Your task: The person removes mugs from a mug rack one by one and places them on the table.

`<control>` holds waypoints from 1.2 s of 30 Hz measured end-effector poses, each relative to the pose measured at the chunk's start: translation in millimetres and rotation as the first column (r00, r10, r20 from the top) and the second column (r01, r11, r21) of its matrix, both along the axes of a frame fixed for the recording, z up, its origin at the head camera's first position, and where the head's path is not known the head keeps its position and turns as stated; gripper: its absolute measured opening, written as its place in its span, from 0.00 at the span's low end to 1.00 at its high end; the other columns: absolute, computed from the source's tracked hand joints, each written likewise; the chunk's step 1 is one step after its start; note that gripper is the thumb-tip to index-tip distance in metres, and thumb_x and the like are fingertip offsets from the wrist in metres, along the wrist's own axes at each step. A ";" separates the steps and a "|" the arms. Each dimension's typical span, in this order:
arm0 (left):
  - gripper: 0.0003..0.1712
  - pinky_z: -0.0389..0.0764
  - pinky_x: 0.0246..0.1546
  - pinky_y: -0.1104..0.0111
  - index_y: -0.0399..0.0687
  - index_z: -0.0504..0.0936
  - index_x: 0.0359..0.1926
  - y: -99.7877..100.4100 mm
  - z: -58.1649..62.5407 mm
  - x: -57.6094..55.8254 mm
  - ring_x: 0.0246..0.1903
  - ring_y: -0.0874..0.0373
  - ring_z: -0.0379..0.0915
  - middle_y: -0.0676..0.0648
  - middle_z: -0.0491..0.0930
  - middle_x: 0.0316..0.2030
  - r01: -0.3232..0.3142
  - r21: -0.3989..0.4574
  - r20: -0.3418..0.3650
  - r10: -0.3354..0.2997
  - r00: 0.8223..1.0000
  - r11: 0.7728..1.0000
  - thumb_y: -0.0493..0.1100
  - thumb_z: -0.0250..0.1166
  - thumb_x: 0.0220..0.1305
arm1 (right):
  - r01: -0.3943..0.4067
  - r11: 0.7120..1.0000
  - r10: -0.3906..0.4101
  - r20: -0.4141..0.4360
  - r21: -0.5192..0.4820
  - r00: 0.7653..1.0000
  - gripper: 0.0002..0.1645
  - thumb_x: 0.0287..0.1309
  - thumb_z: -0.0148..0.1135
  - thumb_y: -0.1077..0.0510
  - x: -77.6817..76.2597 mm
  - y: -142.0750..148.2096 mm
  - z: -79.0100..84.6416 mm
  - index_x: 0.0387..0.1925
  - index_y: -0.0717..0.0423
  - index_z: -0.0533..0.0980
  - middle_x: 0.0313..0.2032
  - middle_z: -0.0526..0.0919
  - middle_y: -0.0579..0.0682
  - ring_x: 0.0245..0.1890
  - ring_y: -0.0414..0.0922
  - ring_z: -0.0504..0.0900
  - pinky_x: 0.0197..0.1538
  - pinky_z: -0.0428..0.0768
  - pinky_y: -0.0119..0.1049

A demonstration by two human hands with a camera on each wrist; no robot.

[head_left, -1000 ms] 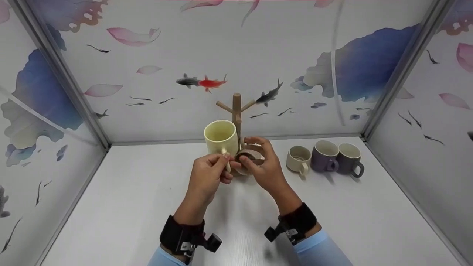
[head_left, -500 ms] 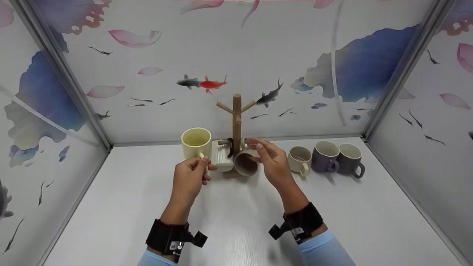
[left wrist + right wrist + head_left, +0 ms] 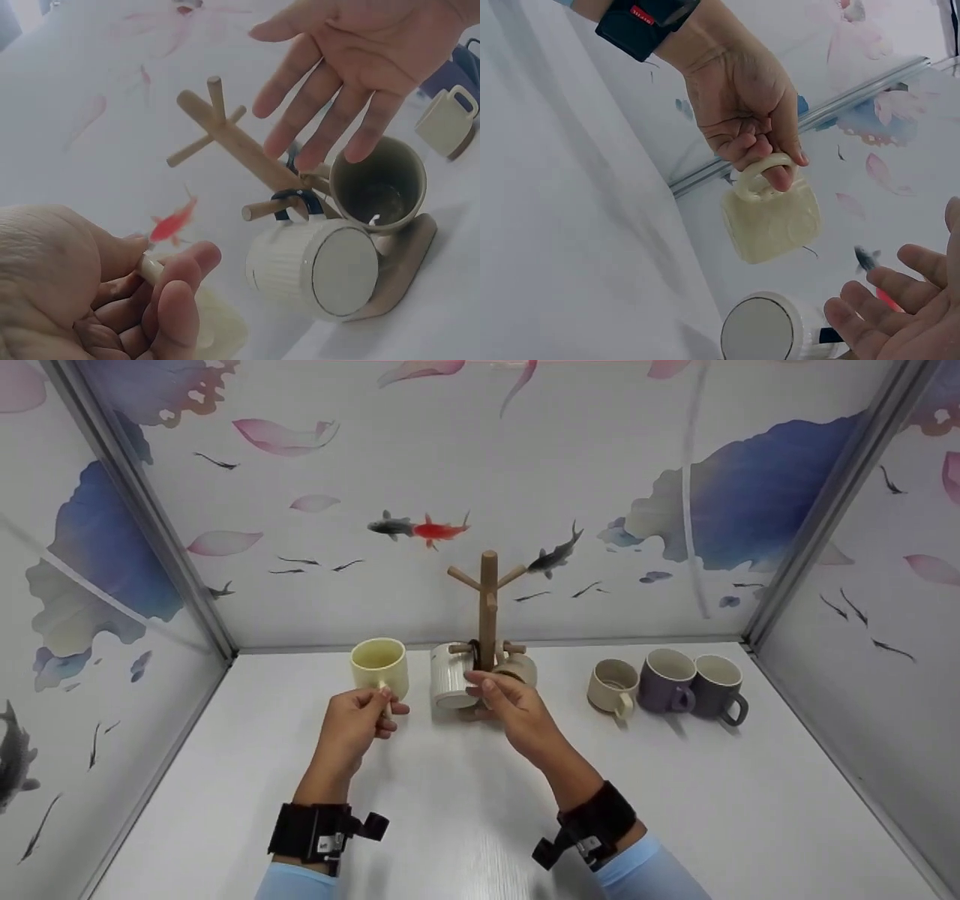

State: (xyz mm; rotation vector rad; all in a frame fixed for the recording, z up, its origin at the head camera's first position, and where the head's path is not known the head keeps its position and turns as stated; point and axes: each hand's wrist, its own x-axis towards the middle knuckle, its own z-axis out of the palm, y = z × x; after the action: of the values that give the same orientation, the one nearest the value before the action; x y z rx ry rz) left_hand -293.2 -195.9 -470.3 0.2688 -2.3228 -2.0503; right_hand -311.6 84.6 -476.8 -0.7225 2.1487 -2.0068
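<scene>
My left hand [image 3: 352, 727] pinches the handle of a pale yellow mug [image 3: 378, 666], held upright left of the wooden mug tree [image 3: 488, 611]. In the right wrist view the fingers hook through that mug's looped handle. A white ribbed mug [image 3: 451, 679] with a dark handle hangs on a low left peg of the tree. Beside it a taupe mug [image 3: 375, 187] hangs with its mouth outward, partly covered by my right hand [image 3: 525, 720] in the head view. That hand holds nothing, its fingers extended just in front of the tree.
To the right stand a beige mug [image 3: 611, 686], a purple mug [image 3: 666, 682] and a dark grey mug [image 3: 715, 686] in a row. Upper pegs of the tree stick out bare. Patterned panels [image 3: 420, 607] enclose the white table [image 3: 420, 825] at the back and both sides.
The left hand has carried the yellow mug leftward and lower, away from the tree. The right hand has come off the taupe mug, moved right, then back left in front of the tree.
</scene>
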 end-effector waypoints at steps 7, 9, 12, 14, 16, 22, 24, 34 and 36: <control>0.19 0.87 0.34 0.73 0.34 0.90 0.49 -14.1 -24.7 -9.8 0.29 0.61 0.83 0.45 0.96 0.41 -0.015 0.029 0.026 0.014 1.000 0.999 0.47 0.63 0.89 | -0.055 0.998 0.054 0.058 0.027 0.997 0.33 0.94 0.48 0.46 2.6 -8.4 -9.6 0.81 0.64 0.73 0.80 0.74 0.68 0.79 0.65 0.78 0.76 0.84 0.59; 0.19 0.87 0.33 0.73 0.34 0.90 0.48 -16.7 -32.2 -12.7 0.29 0.61 0.83 0.46 0.95 0.39 -0.021 0.037 0.036 0.020 0.999 0.999 0.46 0.63 0.89 | -0.063 0.997 0.060 0.067 0.042 0.996 0.33 0.93 0.50 0.46 3.3 -11.8 -13.8 0.80 0.65 0.73 0.80 0.74 0.68 0.79 0.66 0.78 0.74 0.85 0.59; 0.18 0.87 0.33 0.73 0.34 0.90 0.48 -19.6 -41.8 -15.6 0.29 0.61 0.83 0.47 0.95 0.38 -0.018 0.044 0.052 0.015 0.999 0.999 0.46 0.63 0.89 | -0.081 0.995 0.076 0.083 0.054 0.994 0.32 0.93 0.51 0.46 3.7 -16.8 -20.3 0.80 0.65 0.73 0.80 0.75 0.66 0.79 0.67 0.77 0.74 0.85 0.62; 0.18 0.87 0.32 0.72 0.34 0.90 0.48 -21.1 -47.5 -16.9 0.28 0.61 0.83 0.46 0.95 0.38 -0.006 0.055 0.059 0.003 0.998 0.998 0.46 0.63 0.88 | -0.099 0.993 0.093 0.090 0.066 0.992 0.32 0.93 0.51 0.47 3.7 -19.1 -23.6 0.81 0.66 0.72 0.80 0.75 0.65 0.79 0.68 0.77 0.74 0.85 0.63; 0.18 0.88 0.33 0.72 0.33 0.90 0.49 -22.2 -52.2 -17.4 0.28 0.60 0.83 0.45 0.95 0.39 0.018 0.050 0.064 -0.021 0.998 0.999 0.46 0.64 0.89 | -0.116 0.990 0.108 0.104 0.076 0.989 0.33 0.93 0.51 0.47 3.4 -20.7 -25.8 0.81 0.66 0.71 0.81 0.75 0.65 0.80 0.68 0.76 0.74 0.84 0.63; 0.21 0.90 0.34 0.69 0.30 0.89 0.50 -23.4 -61.3 -18.2 0.30 0.59 0.86 0.43 0.95 0.40 0.093 0.021 0.056 -0.094 0.994 0.995 0.47 0.64 0.88 | -0.138 0.986 0.125 0.142 0.090 0.982 0.32 0.94 0.48 0.49 0.8 -21.2 -28.4 0.82 0.67 0.70 0.83 0.72 0.67 0.80 0.69 0.75 0.74 0.84 0.63; 0.21 0.90 0.34 0.69 0.30 0.89 0.50 -23.8 -61.4 -17.8 0.30 0.59 0.86 0.44 0.95 0.39 0.100 0.015 0.057 -0.101 0.993 0.995 0.48 0.64 0.88 | -0.140 0.986 0.126 0.149 0.088 0.981 0.32 0.94 0.48 0.49 0.1 -20.8 -28.2 0.82 0.67 0.70 0.83 0.71 0.68 0.80 0.68 0.76 0.74 0.84 0.64; 0.19 0.83 0.29 0.71 0.30 0.89 0.47 -27.1 -65.2 -18.0 0.26 0.61 0.78 0.47 0.93 0.34 0.161 0.009 0.088 -0.161 0.983 0.987 0.44 0.61 0.89 | -0.157 0.985 0.142 0.173 0.076 0.975 0.34 0.94 0.48 0.48 -1.1 -20.7 -30.8 0.83 0.68 0.68 0.83 0.69 0.70 0.79 0.68 0.77 0.73 0.85 0.63; 0.19 0.84 0.29 0.71 0.29 0.88 0.47 -27.4 -65.9 -17.2 0.26 0.61 0.79 0.47 0.93 0.34 0.174 0.017 0.096 -0.175 0.980 0.985 0.43 0.61 0.89 | -0.165 0.983 0.149 0.183 0.076 0.972 0.35 0.94 0.48 0.47 -0.1 -21.0 -32.6 0.84 0.68 0.67 0.84 0.69 0.69 0.79 0.68 0.77 0.73 0.85 0.62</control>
State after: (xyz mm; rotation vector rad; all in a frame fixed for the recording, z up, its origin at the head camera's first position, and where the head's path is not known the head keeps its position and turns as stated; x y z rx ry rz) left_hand -310.4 -223.3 -536.2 0.1736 -2.4773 -2.1724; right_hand -311.6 63.6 -509.4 -0.6522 2.0004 -1.8089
